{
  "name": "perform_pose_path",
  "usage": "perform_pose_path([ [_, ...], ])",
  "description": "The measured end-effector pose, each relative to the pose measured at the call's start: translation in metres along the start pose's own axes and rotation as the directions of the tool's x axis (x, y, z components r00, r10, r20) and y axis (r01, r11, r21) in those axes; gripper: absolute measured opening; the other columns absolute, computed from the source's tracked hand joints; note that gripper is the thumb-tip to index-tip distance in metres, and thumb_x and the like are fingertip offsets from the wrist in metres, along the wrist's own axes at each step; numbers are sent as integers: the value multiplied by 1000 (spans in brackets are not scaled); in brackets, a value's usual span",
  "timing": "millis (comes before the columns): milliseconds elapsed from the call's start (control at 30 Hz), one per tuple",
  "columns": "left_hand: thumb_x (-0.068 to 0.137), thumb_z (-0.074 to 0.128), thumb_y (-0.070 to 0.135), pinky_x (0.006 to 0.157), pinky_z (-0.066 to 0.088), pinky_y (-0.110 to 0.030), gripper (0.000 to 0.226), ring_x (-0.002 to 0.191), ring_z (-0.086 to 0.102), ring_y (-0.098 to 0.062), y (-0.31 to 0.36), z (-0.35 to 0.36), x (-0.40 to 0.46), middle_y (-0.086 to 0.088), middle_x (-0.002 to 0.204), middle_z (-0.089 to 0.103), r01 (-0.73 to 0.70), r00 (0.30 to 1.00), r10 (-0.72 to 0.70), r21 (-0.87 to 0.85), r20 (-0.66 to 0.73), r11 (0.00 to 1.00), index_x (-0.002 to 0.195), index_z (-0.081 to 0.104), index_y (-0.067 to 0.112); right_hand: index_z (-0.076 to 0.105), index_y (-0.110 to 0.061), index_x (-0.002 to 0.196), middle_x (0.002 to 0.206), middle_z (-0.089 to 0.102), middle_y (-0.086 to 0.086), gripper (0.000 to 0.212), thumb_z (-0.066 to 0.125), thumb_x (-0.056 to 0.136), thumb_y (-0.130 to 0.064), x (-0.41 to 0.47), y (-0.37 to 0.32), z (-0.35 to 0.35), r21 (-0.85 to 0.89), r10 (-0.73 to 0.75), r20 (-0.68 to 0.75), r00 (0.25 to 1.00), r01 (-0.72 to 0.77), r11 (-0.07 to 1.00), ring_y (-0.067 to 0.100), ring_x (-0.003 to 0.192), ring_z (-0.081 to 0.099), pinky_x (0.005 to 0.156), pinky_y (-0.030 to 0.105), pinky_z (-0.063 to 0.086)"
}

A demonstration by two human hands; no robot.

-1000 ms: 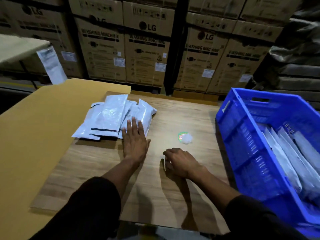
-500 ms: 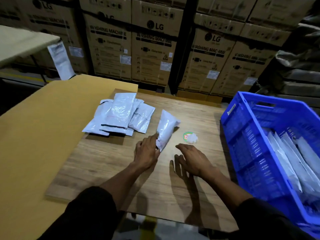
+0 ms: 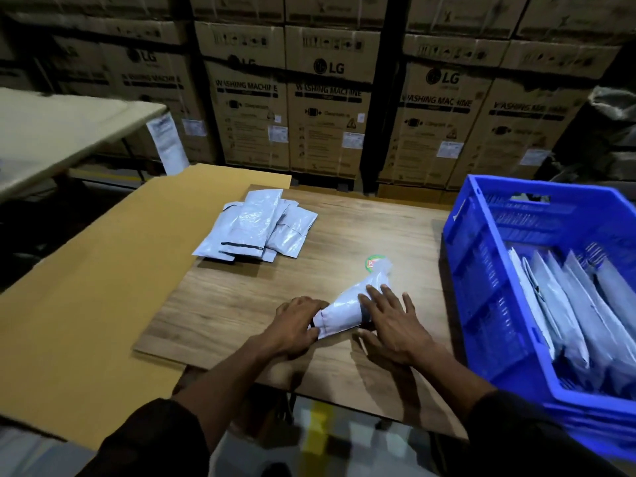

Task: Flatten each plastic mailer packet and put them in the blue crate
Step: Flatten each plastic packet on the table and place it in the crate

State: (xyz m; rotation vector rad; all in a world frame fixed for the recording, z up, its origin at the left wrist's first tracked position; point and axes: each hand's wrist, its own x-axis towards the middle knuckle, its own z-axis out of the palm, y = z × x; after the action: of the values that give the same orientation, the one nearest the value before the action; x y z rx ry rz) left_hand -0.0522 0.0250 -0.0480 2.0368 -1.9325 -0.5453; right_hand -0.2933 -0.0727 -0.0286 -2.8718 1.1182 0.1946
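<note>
A single plastic mailer packet [image 3: 347,309] lies on the wooden tabletop [image 3: 220,315], slanting from its near end by the person's hands up toward a small round green and red sticker [image 3: 374,262], which its far end partly covers. The left hand [image 3: 297,323] grips the packet's near end, its fingers curled around that edge. The right hand [image 3: 392,321] rests flat on the middle of the packet, its fingers straight and spread apart, the palm toward the table. Both forearms reach in from dark sleeves at the bottom of the view.

Farther back on the tabletop, well apart from the hands, a pile of packets [image 3: 256,228] sits in overlapping layers near the edge of a yellow-brown cardboard sheet [image 3: 89,287] that lies to the left of the wood. To the right stands the blue crate [image 3: 481,270], its near wall just beside the table's edge. Inside it several grey mailers [image 3: 568,297] lean in a row against one another.

Behind everything rises a wall of stacked cartons [image 3: 327,98] printed with LG and the words washing machine.
</note>
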Motion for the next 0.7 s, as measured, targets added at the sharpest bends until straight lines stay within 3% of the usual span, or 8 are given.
perform_pose_path([
  [100,83,32,53,113,25,-41,79,146,27,-22,15,10,-19,1,161,32,24,999,-18,131,-50,991,155,30,22,19,-24,155,165,13,4,71,43,95,-54,-10,-8,-2,14,-3,-40,999,3,1000,33,149,13,112,53,26],
  [200,81,16,60,115,22,-44,89,149,22,-26,24,18,-32,-4,166,19,89,993,-68,216,-100,972,159,20,17,23,-24,152,160,24,5,69,49,91,-44,-17,-15,-10,-14,-10,-46,999,9,1000,36,138,29,96,47,41],
  [333,89,32,57,106,36,-52,78,139,40,-33,31,20,-41,-12,158,36,123,975,-59,302,-214,945,152,31,11,40,-20,140,136,48,7,61,56,82,-27,-23,-19,-20,-90,-50,-58,997,45,995,37,112,48,78,42,43],
  [500,86,42,51,101,45,-57,69,138,44,-31,42,22,-49,-14,151,45,97,973,-17,343,-228,934,143,39,11,62,-19,91,90,62,7,30,69,63,-25,-20,-27,-24,-157,-57,-110,992,39,987,32,85,53,63,40,42],
  [567,87,42,48,103,45,-56,66,139,43,-31,43,22,-49,-15,150,48,73,975,7,353,-222,933,140,43,9,62,-18,88,92,62,7,25,66,65,-27,-18,-33,-23,-97,-47,-147,988,33,995,33,88,55,66,40,43],
  [700,90,40,43,110,37,-54,65,138,45,-30,41,23,-44,-14,148,50,23,970,78,407,-230,913,141,51,5,64,-14,111,117,64,9,40,50,78,-31,-16,-48,-18,43,-30,-246,969,41,998,34,109,59,86,43,50],
])
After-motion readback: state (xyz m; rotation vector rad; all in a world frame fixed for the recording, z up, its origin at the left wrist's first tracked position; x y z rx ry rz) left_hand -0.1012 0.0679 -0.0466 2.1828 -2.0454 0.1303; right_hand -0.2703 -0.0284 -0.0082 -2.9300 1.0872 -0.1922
